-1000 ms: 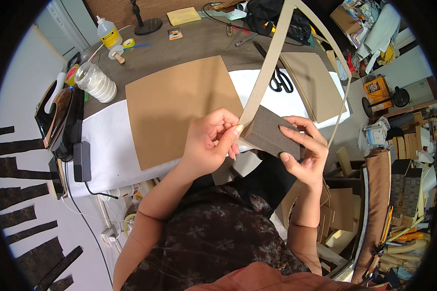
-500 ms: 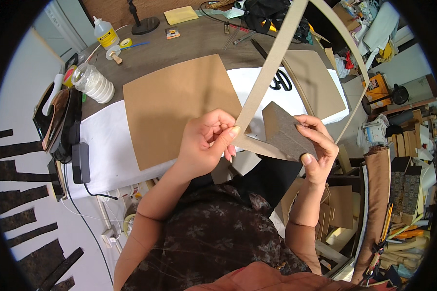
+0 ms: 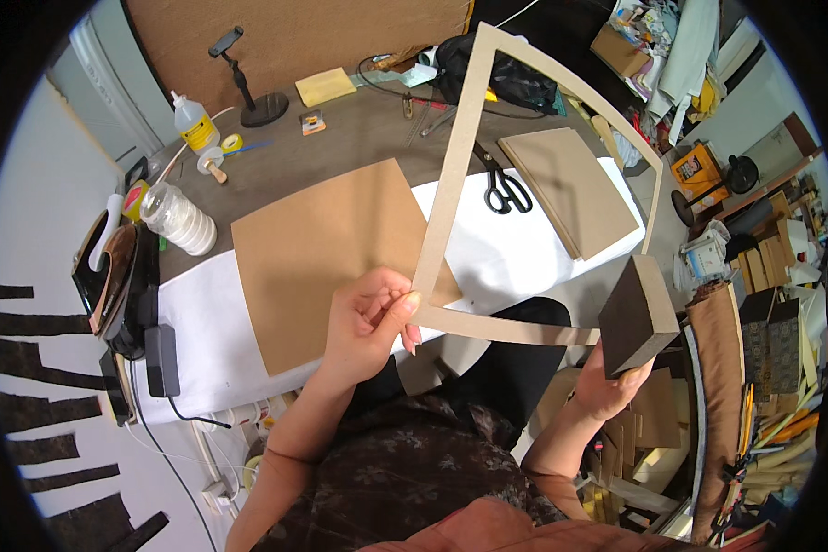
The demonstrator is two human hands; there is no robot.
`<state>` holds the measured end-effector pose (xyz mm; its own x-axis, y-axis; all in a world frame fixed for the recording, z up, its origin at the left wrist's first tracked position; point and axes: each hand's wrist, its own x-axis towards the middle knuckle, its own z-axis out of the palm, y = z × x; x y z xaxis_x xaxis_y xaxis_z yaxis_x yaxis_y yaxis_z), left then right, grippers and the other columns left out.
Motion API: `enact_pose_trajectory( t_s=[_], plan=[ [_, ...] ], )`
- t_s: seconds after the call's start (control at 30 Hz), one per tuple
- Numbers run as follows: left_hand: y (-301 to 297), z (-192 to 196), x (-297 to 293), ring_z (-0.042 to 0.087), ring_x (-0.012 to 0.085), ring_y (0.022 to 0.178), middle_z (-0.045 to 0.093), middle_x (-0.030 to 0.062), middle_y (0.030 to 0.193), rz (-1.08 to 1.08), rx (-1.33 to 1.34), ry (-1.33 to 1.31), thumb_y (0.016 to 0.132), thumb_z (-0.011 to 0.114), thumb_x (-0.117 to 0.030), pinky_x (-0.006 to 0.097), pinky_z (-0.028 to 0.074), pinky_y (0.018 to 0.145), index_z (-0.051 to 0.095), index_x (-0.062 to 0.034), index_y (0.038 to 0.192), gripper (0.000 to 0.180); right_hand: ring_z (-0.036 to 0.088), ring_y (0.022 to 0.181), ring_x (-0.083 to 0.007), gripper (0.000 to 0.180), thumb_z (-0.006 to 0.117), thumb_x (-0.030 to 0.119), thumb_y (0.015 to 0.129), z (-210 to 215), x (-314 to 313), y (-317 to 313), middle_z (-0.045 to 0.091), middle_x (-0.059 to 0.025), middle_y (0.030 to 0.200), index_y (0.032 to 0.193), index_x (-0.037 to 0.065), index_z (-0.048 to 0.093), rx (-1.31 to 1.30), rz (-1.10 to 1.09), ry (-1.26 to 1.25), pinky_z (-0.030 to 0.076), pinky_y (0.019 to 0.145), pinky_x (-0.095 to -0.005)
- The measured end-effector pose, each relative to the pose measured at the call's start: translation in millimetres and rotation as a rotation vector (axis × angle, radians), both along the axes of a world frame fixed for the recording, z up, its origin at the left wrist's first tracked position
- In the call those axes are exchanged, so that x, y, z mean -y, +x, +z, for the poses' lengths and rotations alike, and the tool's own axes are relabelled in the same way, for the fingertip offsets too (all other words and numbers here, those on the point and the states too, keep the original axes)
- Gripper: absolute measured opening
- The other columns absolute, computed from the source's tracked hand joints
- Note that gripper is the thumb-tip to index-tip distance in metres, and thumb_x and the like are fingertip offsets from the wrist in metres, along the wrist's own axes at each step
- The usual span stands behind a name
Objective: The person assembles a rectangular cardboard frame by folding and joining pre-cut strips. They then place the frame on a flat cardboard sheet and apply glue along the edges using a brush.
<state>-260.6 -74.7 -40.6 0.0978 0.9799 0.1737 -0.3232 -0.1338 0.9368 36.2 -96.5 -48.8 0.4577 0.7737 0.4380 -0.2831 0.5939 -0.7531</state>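
Left hand (image 3: 366, 324) pinching frame (image 3: 456, 166) by corner, right hand (image 3: 611, 390) (lower) gripping dark block (image 3: 635, 313) from below

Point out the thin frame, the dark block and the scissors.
Frame (image 3: 456, 166): head view, on its left strip.
Block (image 3: 627, 317): head view, on its broad dark face.
Scissors (image 3: 494, 171): head view, near where blades meet handles.

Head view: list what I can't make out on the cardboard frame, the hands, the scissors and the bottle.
All in the head view:
- Lower right corner of the cardboard frame: hidden behind the grey-brown block.
- Most fingers of the right hand: hidden behind the block.
- Blade tips of the black scissors: covered by the frame's left strip.
- Print on the yellow-labelled bottle: too small.
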Motion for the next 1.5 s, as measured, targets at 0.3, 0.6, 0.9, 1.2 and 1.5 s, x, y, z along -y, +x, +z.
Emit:
enact_pose_trajectory(
  t_s=[0.3, 0.6, 0.9, 1.2, 1.5],
  plan=[
    [-18.7, -31.3, 1.1, 0.062, 0.0106, 0.062, 0.059, 0.0042, 0.072, 0.174, -0.114, 0.095, 0.097, 0.055, 0.006, 0.025, 0.053, 0.058, 0.055, 0.0009, 0.094, 0.006, 0.056, 0.123, -0.0309, 0.082, 0.083, 0.02, 0.073, -39.3, 6.2, 61.5, 0.055, -0.0172, 0.133, 0.141, -0.004, 0.042, 0.049, -0.014, -0.03, 0.042, 0.108, -0.0437],
    [-37.7, -63.9, 2.1, 0.063, 0.0114, 0.064, 0.061, 0.0044, 0.073, 0.253, -0.094, 0.071, 0.098, 0.056, 0.005, 0.025, 0.054, 0.061, 0.057, -0.0001, 0.093, 0.007, 0.047, 0.135, -0.0321, 0.092, 0.078, 0.039, 0.072, -55.6, -29.5, 76.8, 0.047, -0.0209, 0.146, 0.144, -0.006, 0.041, 0.141, 0.293, -0.183, 0.035, 0.114, -0.0452],
    [-47.0, -80.4, 0.0, 0.065, 0.0122, 0.066, 0.061, 0.0037, 0.073, 0.29, -0.101, 0.058, 0.099, 0.057, 0.002, 0.027, 0.056, 0.062, 0.056, -0.0015, 0.096, 0.004, 0.06, 0.117, -0.0242, 0.091, 0.083, 0.04, 0.065, -57.9, -33.6, 67.5, 0.059, -0.0172, 0.131, 0.136, -0.007, 0.051, 0.122, 0.307, -0.211, 0.045, 0.102, -0.0356],
    [-56.6, -90.7, -5.1, 0.062, 0.0116, 0.063, 0.061, 0.0015, 0.076, 0.447, -0.093, 0.047, 0.098, 0.058, -0.001, 0.027, 0.052, 0.058, 0.057, -0.007, 0.107, 0.011, 0.05, 0.132, -0.0372, 0.113, 0.078, 0.052, 0.058, -31.8, -22.4, 50.6, 0.048, -0.0237, 0.145, 0.149, -0.001, 0.038, 0.066, 0.355, -0.123, 0.042, 0.11, -0.0507],
    [-64.3, -85.7, -12.2, 0.061, 0.0125, 0.062, 0.059, 0.0025, 0.077, 0.424, -0.031, -0.041, 0.099, 0.057, -0.001, 0.026, 0.051, 0.059, 0.054, -0.0051, 0.103, 0.006, 0.041, 0.14, -0.0436, 0.115, 0.08, 0.044, 0.062, -17.8, -19.5, 37.5, 0.039, -0.0275, 0.15, 0.151, -0.006, 0.029, -0.077, 0.601, -0.021, 0.028, 0.119, -0.0539]
  ],
)
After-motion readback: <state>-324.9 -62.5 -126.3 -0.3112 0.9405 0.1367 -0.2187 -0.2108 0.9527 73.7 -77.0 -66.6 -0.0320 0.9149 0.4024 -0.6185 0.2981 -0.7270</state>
